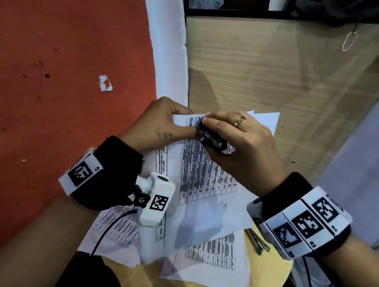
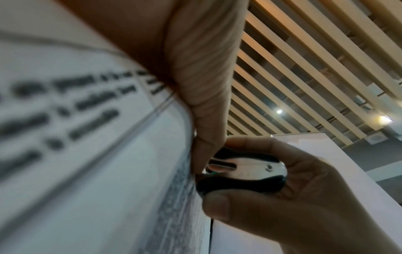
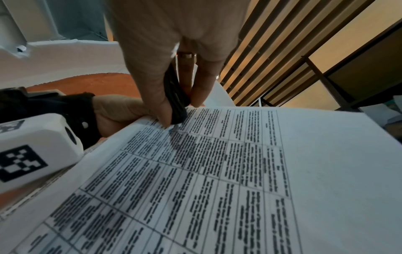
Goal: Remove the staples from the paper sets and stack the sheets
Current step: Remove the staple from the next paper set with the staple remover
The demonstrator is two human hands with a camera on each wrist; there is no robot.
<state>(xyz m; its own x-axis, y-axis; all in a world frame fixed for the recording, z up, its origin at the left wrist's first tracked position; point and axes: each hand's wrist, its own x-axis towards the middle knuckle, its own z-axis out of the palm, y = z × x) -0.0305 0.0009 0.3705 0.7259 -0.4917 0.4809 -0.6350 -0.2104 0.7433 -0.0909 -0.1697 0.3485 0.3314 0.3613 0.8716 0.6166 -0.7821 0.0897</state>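
— Where the top corner of the paper set (image 1: 207, 168) lifts off the pile, what has hold of it?

— Black-and-chrome staple remover (image 1: 212, 138), its tip against the printed table on the top sheet. The right hand (image 1: 248, 144) holds it, thumb and fingers (image 3: 161, 106) clamped around the body; a gold ring (image 1: 239, 121) shows on one finger.

— And the left hand (image 1: 162, 124)?

— Gripping the same upper edge of the set, fingers curled over it, thumb pressed on the sheet right beside the remover.

— Where does the set lie?

— On loose printed sheets (image 1: 209, 258) fanned across a round wooden tabletop (image 1: 263, 277), reaching over its far edge.

— Anything else there?

— A pen (image 1: 258, 241) near the right edge, beside the right wrist. A scrap of paper (image 1: 105, 83) lies well apart on the red floor (image 1: 53, 60).
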